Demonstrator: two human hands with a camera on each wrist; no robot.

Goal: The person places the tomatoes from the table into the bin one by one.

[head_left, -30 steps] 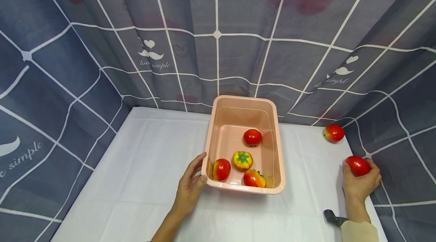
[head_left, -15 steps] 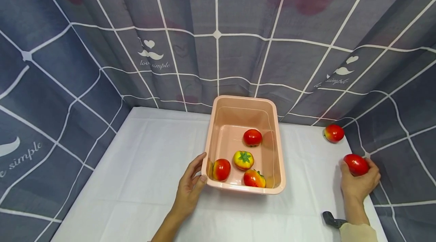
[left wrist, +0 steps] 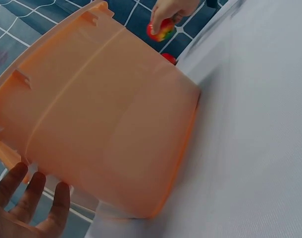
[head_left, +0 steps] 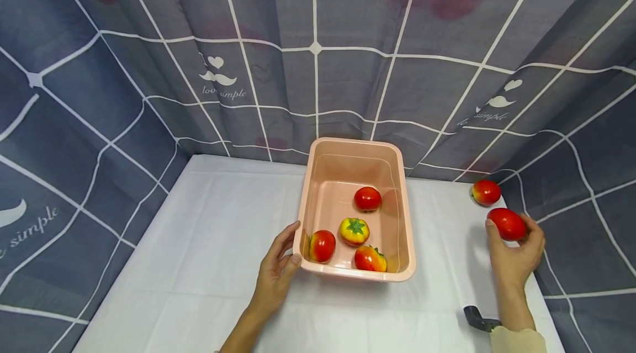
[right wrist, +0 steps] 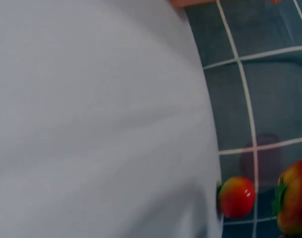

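At the right, my right hand [head_left: 517, 256] grips a red tomato [head_left: 507, 224] between thumb and fingers, holding it above the white tabletop with a shadow beneath. The right wrist view catches this tomato [right wrist: 294, 201] at its edge, green leaves showing. My left hand [head_left: 274, 273] holds the near left corner of a peach plastic bin [head_left: 358, 274], thumb and fingers at the rim. Inside the bin are several tomatoes, including a yellow one [head_left: 354, 231] with its green star-shaped top facing up and a red one [head_left: 367, 199] farther back.
Another red tomato [head_left: 486, 192] lies at the far right corner of the white-covered table [head_left: 223, 231], just beyond the held one. Blue-grey checked curtains [head_left: 278, 77] stand along the back and both sides. A black strap piece [head_left: 481, 320] sticks out from my right wrist.
My right hand has lifted the tomato off the table's right edge and moved it up and slightly left. My left hand and the bin stay in place.
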